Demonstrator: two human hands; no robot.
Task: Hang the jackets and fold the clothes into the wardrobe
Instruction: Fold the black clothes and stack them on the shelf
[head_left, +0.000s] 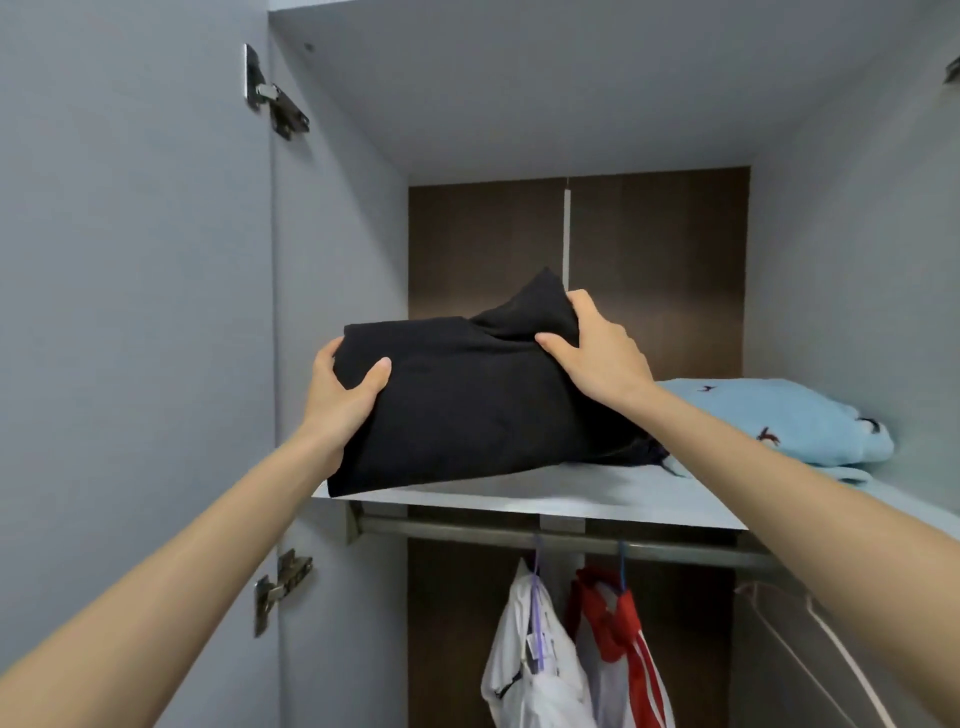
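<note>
A folded black garment (467, 400) lies partly on the wardrobe's upper shelf (597, 499), its near edge hanging over the shelf front. My left hand (343, 389) grips its left end, thumb on top. My right hand (597, 353) pinches its bunched-up right rear corner. A folded light blue garment (779, 421) lies on the same shelf to the right, touching the black one. Below the shelf, a white jacket (530, 660) and a red-and-white jacket (618, 649) hang on the metal rail (571, 540).
The open wardrobe door (130, 312) stands at the left with two hinges (275, 93). An empty pale hanger (810, 634) hangs at the right of the rail. The wardrobe's back panel is dark brown.
</note>
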